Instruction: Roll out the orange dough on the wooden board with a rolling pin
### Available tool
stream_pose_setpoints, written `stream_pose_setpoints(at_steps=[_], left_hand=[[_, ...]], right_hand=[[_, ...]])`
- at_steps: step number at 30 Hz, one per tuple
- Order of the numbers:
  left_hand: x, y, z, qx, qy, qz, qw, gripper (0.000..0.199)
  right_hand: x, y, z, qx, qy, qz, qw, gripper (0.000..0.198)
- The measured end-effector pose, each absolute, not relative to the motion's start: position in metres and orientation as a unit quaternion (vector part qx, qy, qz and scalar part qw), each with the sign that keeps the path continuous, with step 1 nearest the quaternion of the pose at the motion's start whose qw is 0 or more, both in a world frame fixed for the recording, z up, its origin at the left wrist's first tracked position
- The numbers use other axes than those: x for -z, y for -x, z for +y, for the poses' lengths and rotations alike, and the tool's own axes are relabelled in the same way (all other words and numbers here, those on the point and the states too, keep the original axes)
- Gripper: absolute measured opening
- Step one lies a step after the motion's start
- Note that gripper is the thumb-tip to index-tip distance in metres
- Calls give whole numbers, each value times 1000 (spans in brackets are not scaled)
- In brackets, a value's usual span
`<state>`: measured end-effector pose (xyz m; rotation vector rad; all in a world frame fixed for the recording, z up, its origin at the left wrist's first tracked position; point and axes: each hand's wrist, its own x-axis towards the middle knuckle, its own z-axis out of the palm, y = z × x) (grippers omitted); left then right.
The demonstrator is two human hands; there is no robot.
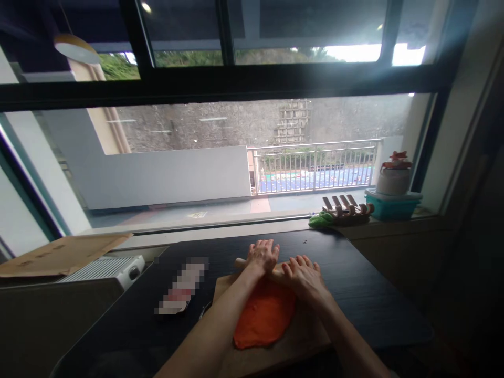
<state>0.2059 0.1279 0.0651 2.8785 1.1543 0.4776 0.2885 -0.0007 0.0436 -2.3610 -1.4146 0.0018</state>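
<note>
An orange sheet of dough or clay (265, 320) lies flattened on a light wooden board (301, 338). Across its far edge runs a pale rolling pin (239, 263), its left end showing past my wrist. My left hand (263, 255) rests on the pin with palm down and fingers stretched forward. To its right, my right hand (305, 273) also lies flat over the pin, fingers extended and slightly apart. Both palms hide much of the pin, and my left forearm covers part of the board.
The board sits on a black table (354, 299). A pixelated flat item (183, 289) lies left. Beyond are a brown paper packet (63, 254) and a white heater-like unit (106, 270). Along the windowsill sit a green cloth (321, 220), a brown rack (348, 210) and a teal box (389, 206).
</note>
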Motion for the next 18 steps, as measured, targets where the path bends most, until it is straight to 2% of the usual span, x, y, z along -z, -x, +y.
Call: stream_pose_setpoints(at_steps=[6, 12, 18], left_hand=[[-64, -188, 117, -133, -926, 354, 10, 43], [-64, -138, 91, -111, -941, 320, 5, 42], [-66, -169, 110, -120, -930, 347, -6, 47]], right_hand=[[-38, -273, -13, 24, 838, -509, 194, 55], [-38, -239, -38, 34, 812, -540, 219, 54], [-48, -270, -6, 22, 848, -488, 208, 54]])
